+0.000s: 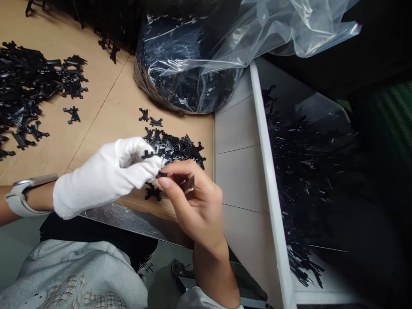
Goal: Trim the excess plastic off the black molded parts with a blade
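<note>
My left hand (106, 176), in a white glove, is closed around a small black plastic part (148, 154) that sticks out past its fingertips. My bare right hand (193, 201) meets it from the right, thumb and fingers pinched on the part's lower end (162, 174), with a small dark blade-like tool (187, 184) tucked in the fingers. Both hands hover over the front edge of a cardboard-covered table (106, 107). Just behind them lies a small heap of the same black parts (177, 148), and one part (152, 193) lies under the hands.
A larger heap of black parts (28, 94) spreads at the far left. A clear plastic bag (193, 64) full of parts stands at the back. On the right a white-rimmed bin (270, 184) holds many black scraps (305, 171). A watch (22, 197) sits on my left wrist.
</note>
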